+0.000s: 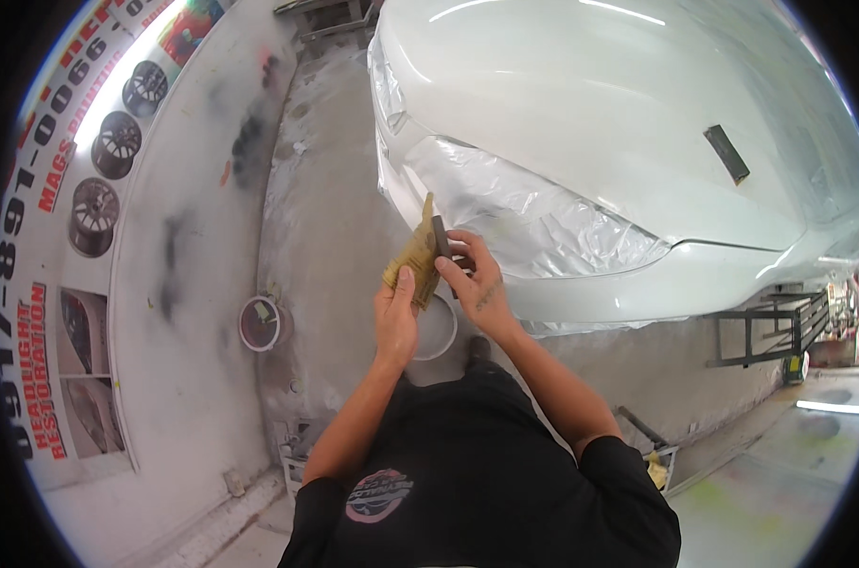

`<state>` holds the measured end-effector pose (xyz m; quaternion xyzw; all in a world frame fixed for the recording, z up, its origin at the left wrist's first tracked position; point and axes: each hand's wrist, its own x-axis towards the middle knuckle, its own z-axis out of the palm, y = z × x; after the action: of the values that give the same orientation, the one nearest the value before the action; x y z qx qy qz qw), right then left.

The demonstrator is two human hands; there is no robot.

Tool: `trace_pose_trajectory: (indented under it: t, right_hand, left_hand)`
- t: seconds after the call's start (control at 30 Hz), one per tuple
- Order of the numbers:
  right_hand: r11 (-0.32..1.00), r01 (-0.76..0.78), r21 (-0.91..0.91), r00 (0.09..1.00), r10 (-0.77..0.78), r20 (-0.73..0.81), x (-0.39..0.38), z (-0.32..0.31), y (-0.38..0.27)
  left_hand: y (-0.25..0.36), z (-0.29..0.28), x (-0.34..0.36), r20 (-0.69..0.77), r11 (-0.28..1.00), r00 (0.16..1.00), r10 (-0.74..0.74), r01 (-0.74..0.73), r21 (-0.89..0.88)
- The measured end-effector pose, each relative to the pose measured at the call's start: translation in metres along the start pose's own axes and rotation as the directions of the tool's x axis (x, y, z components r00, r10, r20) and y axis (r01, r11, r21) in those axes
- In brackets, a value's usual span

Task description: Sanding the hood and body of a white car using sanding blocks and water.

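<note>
My left hand (397, 317) is closed on a crumpled, yellowish sheet that looks like sandpaper (414, 259), its narrow tip pointing away from me. Against the sheet's right side stands a small dark block (440, 237), pinched between the thumb and fingers of my right hand (477, 279). Both hands are close together in front of my body, near the front corner of a white car (581, 95). Silver masking film (533, 208) covers the headlight area just beyond them. Part of the block is hidden behind my right fingers.
Another dark flat block (726, 154) lies on the car's hood. A bucket (265, 323) stands on the floor by the left wall, and a round white rim (437, 328) shows below my hands. At right is a dark metal rack (779, 327).
</note>
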<state>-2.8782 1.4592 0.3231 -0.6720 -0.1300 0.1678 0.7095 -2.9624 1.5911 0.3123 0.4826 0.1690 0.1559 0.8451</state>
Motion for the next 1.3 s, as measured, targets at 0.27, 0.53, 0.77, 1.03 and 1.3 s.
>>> trace_pose_trajectory:
  t: [0.27, 0.53, 0.77, 1.03, 1.3]
  right_hand:
    - [0.83, 0.297, -0.473, 0.888, -0.422, -0.183, -0.025, 0.124, -0.005]
    - [0.723, 0.278, -0.633, 0.862, -0.478, -0.167, -0.031, 0.203, 0.014]
    - [0.632, 0.246, -0.734, 0.847, -0.509, -0.155, -0.045, 0.228, 0.013]
    - [0.649, 0.288, -0.704, 0.856, -0.504, -0.115, -0.055, 0.229, 0.016]
    - [0.754, 0.247, -0.609, 0.928, -0.364, -0.074, -0.056, 0.218, 0.034]
  left_hand:
    - [0.068, -0.103, 0.025, 0.101, 0.995, 0.993, -0.067, 0.059, 0.086]
    - [0.099, -0.165, 0.03, 0.322, 0.988, 0.94, -0.114, 0.073, 0.137]
    - [0.103, -0.197, 0.036, 0.459, 0.978, 0.866, -0.2, 0.148, 0.148]
    - [0.112, -0.21, 0.035, 0.561, 0.973, 0.797, -0.226, 0.206, 0.1]
    - [0.132, -0.178, 0.023, 0.639, 0.935, 0.769, -0.023, -0.211, 0.287]
